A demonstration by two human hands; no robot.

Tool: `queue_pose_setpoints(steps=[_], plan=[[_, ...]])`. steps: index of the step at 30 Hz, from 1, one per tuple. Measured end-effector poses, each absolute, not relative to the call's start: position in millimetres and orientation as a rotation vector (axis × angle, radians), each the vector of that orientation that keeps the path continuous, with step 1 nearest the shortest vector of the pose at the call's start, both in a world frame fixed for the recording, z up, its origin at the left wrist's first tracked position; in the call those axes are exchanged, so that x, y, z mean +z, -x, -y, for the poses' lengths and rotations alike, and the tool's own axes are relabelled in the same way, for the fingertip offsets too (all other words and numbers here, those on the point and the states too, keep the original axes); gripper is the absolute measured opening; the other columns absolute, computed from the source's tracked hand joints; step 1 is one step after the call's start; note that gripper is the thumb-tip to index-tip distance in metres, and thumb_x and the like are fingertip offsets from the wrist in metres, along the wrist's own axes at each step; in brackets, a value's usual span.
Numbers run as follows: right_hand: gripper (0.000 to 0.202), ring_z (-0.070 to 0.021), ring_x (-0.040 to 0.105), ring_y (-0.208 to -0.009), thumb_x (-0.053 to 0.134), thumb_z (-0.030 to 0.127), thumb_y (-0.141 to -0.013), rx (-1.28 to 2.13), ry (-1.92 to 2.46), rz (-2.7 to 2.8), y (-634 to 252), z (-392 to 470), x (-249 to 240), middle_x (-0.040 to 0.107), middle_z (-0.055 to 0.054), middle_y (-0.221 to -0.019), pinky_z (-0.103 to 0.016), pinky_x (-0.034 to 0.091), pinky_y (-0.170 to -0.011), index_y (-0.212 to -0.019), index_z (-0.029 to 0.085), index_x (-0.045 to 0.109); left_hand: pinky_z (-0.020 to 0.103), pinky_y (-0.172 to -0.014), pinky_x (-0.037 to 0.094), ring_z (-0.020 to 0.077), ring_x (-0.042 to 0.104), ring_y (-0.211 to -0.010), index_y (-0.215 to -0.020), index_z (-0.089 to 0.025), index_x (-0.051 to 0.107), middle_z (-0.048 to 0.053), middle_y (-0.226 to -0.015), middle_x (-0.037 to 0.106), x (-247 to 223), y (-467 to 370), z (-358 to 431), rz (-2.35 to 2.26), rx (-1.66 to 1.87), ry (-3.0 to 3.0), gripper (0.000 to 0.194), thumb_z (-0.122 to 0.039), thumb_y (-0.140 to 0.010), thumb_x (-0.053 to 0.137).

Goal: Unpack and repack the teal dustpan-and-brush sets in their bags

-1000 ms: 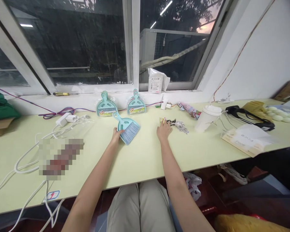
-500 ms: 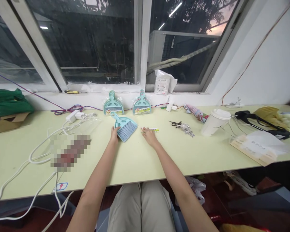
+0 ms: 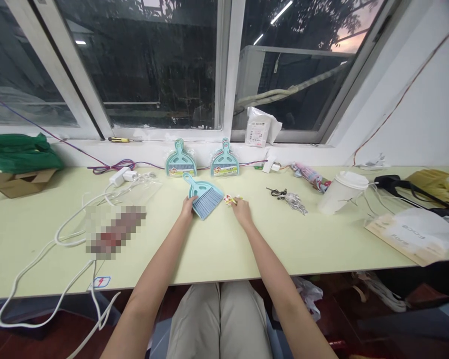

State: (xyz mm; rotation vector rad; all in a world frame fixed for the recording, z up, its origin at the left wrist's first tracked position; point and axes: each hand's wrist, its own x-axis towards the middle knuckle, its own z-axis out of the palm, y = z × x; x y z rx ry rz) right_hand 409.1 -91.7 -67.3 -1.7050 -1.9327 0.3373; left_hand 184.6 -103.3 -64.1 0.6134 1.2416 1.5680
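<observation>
My left hand (image 3: 188, 205) grips the left edge of a turquoise dustpan (image 3: 198, 187), which lies tilted over the table with its handle pointing away from me. A small brush with grey-blue bristles (image 3: 208, 203) sits in the dustpan. To the right, my right hand (image 3: 241, 210) is closed on a small white, red and green printed label (image 3: 230, 200), which looks bent or bunched near the dustpan's corner. Behind stand two bagged stacks of similar dustpan sets, a left stack (image 3: 181, 158) and a right stack (image 3: 225, 157), leaning on the wall below the window.
Right of my hands lie keys (image 3: 292, 201), a folded umbrella (image 3: 310, 176), a white lidded cup (image 3: 342, 193) and a paper bag (image 3: 415, 234). White cables (image 3: 69, 244) and a cardboard box (image 3: 20, 183) are at left. The table's front edge (image 3: 224, 280) runs above my lap.
The label, flat on the table under my right hand before, is now picked up and bunched in its fingers. The left hand keeps its hold on the dustpan. The view has shifted slightly left.
</observation>
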Motion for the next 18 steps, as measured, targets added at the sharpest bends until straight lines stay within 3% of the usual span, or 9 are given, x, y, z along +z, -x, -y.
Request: queue_pose_setpoints(steps=[2, 4, 7, 10, 14, 18], plan=[[0.039, -0.0215, 0.062, -0.11, 0.039, 0.028, -0.095, 0.41, 1.614, 1.786, -408.4, 92.5, -60.2, 0.067, -0.011, -0.12, -0.033, 0.044, -0.096, -0.127, 0.018, 0.059, 0.029, -0.073, 0.05, 0.0161, 0.064, -0.075, -0.089, -0.018, 0.061, 0.003, -0.083, 0.067, -63.9, -188.6, 105.5, -1.187, 1.559, -0.625, 0.033, -0.024, -0.061, 0.076], [0.046, -0.0212, 0.054, -0.123, 0.033, 0.035, -0.097, 0.405, 1.469, 1.761, -400.5, 97.8, -54.5, 0.059, -0.009, -0.133, -0.036, 0.041, -0.102, -0.138, 0.02, 0.049, 0.03, -0.074, 0.051, 0.0167, 0.065, -0.078, -0.094, -0.017, 0.062, 0.005, -0.088, 0.069, -63.6, -192.4, 108.2, -1.108, 1.525, -0.641, 0.038, -0.023, -0.06, 0.078], [0.052, -0.0232, 0.026, -0.144, 0.036, 0.043, -0.096, 0.353, 1.331, 2.029, -379.5, 111.6, -53.7, 0.037, -0.005, -0.152, -0.053, 0.019, -0.115, -0.146, 0.029, 0.037, 0.03, -0.075, 0.053, 0.0171, 0.066, -0.08, -0.097, -0.016, 0.061, 0.007, -0.095, 0.07, -61.6, -199.0, 114.6, -0.973, 1.459, -0.697, 0.043, -0.023, -0.059, 0.081], [0.057, -0.0267, 0.006, -0.148, 0.034, 0.048, -0.096, 0.414, 1.393, 2.308, -361.8, 123.1, -61.0, 0.017, -0.005, -0.16, -0.068, 0.005, -0.111, -0.15, 0.032, 0.023, 0.029, -0.077, 0.053, 0.016, 0.066, -0.081, -0.098, -0.017, 0.058, 0.006, -0.096, 0.069, -57.9, -205.7, 122.2, -0.889, 1.46, -0.772, 0.046, -0.02, -0.058, 0.082], [0.063, -0.0298, -0.002, -0.148, 0.027, 0.052, -0.096, 0.47, 1.573, 2.327, -356.9, 125.5, -68.7, 0.008, -0.009, -0.161, -0.073, 0.003, -0.107, -0.153, 0.028, 0.013, 0.032, -0.081, 0.053, 0.0166, 0.065, -0.086, -0.098, -0.019, 0.055, 0.004, -0.097, 0.067, -55.8, -209.7, 126.2, -0.911, 1.464, -0.812, 0.047, -0.019, -0.059, 0.082], [0.068, -0.0319, -0.005, -0.148, 0.036, 0.055, -0.093, 0.584, 1.593, 2.273, -360.6, 119.3, -68.7, 0.002, -0.009, -0.161, -0.074, 0.004, -0.105, -0.152, 0.029, 0.013, 0.035, -0.086, 0.052, 0.0201, 0.064, -0.094, -0.096, -0.02, 0.054, 0.002, -0.093, 0.066, -60.8, -208.8, 122.5, -0.987, 1.493, -0.814, 0.053, -0.005, -0.05, 0.076]])
